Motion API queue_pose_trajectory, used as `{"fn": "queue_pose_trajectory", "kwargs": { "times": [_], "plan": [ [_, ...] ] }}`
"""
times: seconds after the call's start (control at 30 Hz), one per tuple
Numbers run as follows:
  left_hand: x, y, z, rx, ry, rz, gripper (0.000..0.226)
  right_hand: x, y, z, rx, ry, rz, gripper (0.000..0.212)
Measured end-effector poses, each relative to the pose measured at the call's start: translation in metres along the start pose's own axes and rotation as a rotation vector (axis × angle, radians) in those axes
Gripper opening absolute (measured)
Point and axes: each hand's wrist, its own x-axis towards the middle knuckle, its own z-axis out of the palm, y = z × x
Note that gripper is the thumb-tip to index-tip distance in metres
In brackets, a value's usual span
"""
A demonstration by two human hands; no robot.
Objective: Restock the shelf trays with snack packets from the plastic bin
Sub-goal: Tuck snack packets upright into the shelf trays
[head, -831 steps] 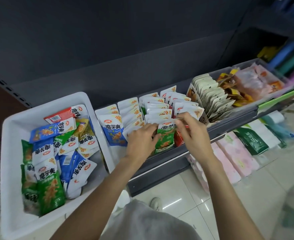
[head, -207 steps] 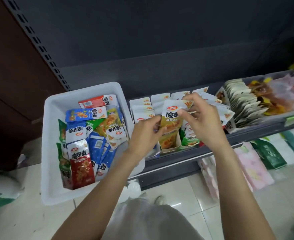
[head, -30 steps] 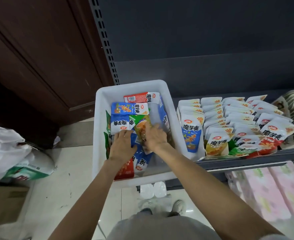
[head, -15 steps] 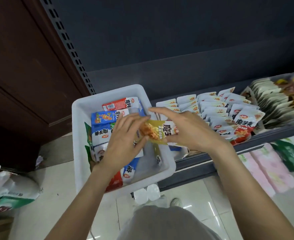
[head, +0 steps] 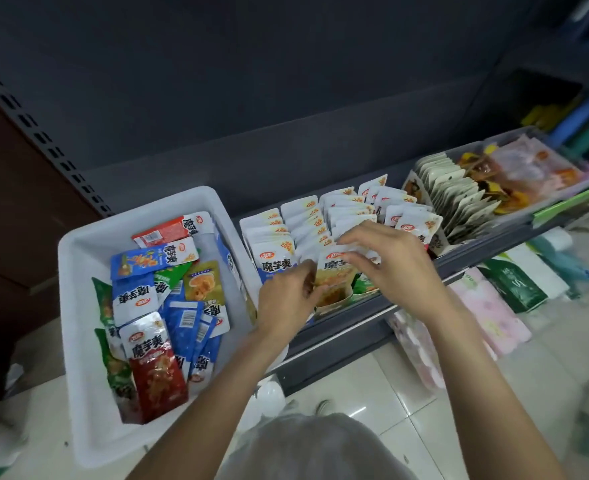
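Nearest the camera, the left hand [head: 287, 299] is pinching the lower edge of a yellow snack packet [head: 336, 271], its fingers curled against the packet's left side. The right hand [head: 395, 263] is gripping the packet's top edge from above, fingertips bent over the white upper seal. The packet is standing upright between both hands, at the front of a small cardboard shelf tray [head: 334, 306], and is showing dark printed characters over an orange food picture. To the left, the white plastic bin [head: 78, 306] is holding a loose heap of blue, green, red and yellow packets. Behind the hands, rows of white-topped packets [head: 320, 216] are standing on edge in the shelf trays.
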Motion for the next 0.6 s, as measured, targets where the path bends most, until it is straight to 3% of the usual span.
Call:
{"fn": "queue_pose_trajectory", "kwargs": {
  "times": [0.07,0.17,0.33,0.5,0.6],
  "plan": [
    [0.000,-0.002,0.005,0.091,0.057,-0.019,0.023,-0.001,0.007,0.009,-0.047,-0.023,-0.049,0.019],
    [-0.002,-0.006,0.009,0.049,0.101,-0.065,0.025,-0.002,0.020,0.025,-0.137,-0.062,-0.086,0.022],
    [-0.003,-0.009,0.012,0.058,0.119,-0.077,0.013,-0.008,0.032,0.058,-0.388,-0.057,-0.139,0.022],
    [0.004,-0.010,0.013,0.108,0.128,-0.136,0.023,-0.008,0.031,0.065,-0.413,0.044,0.078,0.029],
    [0.006,-0.008,0.011,0.140,0.089,-0.121,0.022,-0.005,0.028,0.073,-0.412,0.021,0.119,0.025]
  ]
}}
